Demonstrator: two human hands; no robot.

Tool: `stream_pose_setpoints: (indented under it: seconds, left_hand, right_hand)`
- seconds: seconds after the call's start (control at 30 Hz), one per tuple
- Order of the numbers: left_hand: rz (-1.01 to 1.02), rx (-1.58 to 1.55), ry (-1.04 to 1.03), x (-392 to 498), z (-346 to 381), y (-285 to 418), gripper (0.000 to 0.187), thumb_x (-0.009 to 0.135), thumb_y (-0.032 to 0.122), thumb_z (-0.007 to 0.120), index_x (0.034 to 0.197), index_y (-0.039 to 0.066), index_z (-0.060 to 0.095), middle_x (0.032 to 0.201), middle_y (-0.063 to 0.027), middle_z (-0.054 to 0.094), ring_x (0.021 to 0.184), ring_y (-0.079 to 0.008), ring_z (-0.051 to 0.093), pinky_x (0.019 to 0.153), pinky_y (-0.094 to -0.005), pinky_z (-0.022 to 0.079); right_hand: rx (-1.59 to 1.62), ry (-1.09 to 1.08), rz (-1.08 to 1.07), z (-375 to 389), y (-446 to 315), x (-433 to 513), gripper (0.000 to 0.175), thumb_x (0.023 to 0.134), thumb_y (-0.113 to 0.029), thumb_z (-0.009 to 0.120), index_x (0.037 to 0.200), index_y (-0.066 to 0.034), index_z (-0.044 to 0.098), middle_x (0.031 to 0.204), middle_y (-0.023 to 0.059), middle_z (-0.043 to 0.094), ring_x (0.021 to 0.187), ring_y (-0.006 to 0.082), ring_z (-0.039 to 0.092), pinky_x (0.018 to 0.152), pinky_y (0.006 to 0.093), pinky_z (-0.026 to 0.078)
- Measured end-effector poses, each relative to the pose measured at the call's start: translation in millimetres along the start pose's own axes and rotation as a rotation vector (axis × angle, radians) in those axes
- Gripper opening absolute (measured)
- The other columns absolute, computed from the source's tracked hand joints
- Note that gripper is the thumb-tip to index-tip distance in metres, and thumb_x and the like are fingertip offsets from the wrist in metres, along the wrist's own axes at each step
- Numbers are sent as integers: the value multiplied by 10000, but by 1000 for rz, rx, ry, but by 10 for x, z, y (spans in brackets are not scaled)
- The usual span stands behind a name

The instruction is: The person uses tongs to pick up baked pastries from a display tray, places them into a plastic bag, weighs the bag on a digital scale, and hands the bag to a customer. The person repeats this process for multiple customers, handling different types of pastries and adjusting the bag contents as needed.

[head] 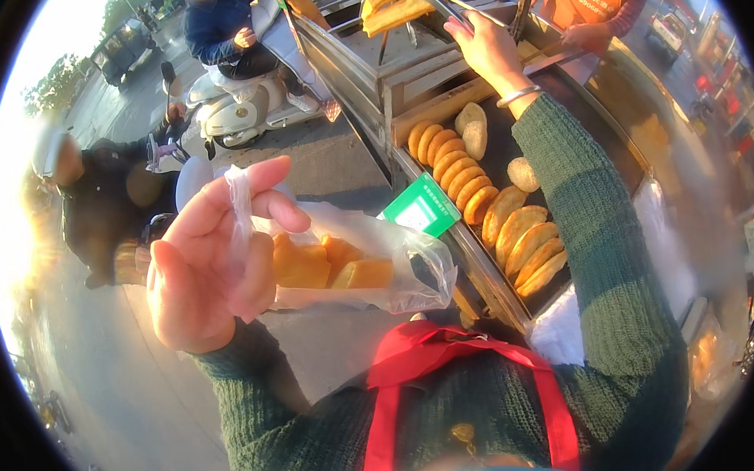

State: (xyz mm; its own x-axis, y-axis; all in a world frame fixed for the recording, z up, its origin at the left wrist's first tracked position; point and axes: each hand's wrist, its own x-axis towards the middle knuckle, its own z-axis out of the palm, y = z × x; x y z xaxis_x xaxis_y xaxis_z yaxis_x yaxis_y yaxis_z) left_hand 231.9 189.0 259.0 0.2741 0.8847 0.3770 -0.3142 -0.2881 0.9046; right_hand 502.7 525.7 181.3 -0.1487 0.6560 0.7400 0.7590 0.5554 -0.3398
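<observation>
My left hand point(212, 265) is raised with a handle of a clear plastic bag point(422, 282) looped over its fingers. Several golden-brown pieces of food point(302, 263) lie inside the bag, which hangs out to the right of the hand. Metal tongs point(441, 3) are held in my right hand point(486, 49), stretched over the far part of a food cart. Fried dough sticks point(398, 19) are at the front of the tongs; whether the tongs pinch them I cannot tell. A row of round flatbreads point(457, 169) and larger flat cakes point(530, 243) stand on edge below my right forearm.
A metal-framed cart point(385, 82) holds a dark tray with sesame-coated breads point(475, 132). A green card point(422, 206) with a printed code is on its near edge. A person sits on a scooter point(236, 113); a helmeted person point(104, 202) is at left, an orange-aproned person point(580, 16) behind.
</observation>
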Motion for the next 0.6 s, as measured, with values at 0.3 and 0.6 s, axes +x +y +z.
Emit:
stream_pose_setpoints:
  seconds: [0.3,0.6]
  left_hand:
    - [24,-42,-639,884,1690,-91,955,963,639,316,1439,-169,138,1405,-292,399,473,-36,441,407,-126,398]
    - [-385,-509,-852,1053,3646,-1220,802,1017,521,335,1453,-133,172,1503,-319,246,579,-66,409,490,-164,423]
  right_hand:
    - [4,137,504,-3625,108,-1682,280,893,-201,670,1093,-6,654,878,72,671,808,98,602,706,249,484]
    - [-429,564,537,-5863,-232,-3769,362,940,-255,627,1234,-43,632,762,-54,518,693,34,448,627,180,343]
